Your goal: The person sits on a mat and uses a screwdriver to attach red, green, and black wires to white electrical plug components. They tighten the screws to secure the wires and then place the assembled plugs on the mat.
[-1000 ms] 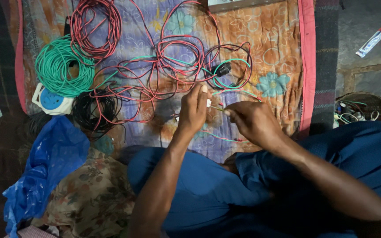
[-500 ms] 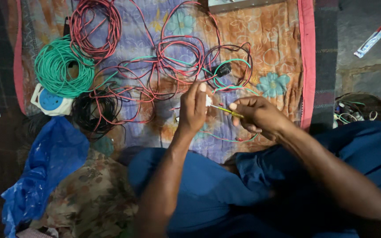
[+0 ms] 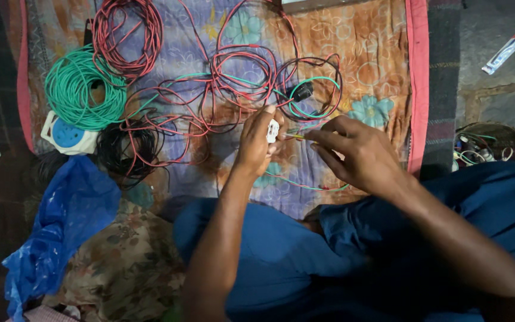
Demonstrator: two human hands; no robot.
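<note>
Over a floral cloth (image 3: 382,65), head view: left hand (image 3: 256,143) closed around a small white plug (image 3: 273,130); right hand (image 3: 359,152) pinching a thin tool (image 3: 294,136), its tip at the plug. Beyond the hands: tangled red wires (image 3: 239,65). At left: green wire coil (image 3: 78,89), red coil (image 3: 127,33), black coil (image 3: 123,149), white-and-blue socket (image 3: 67,134), blue plastic bag (image 3: 61,226).

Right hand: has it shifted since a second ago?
Yes. The right hand has moved slightly left toward the small white part, judged against the blue flower print.

Head cam, steep down, close over lap.
</note>
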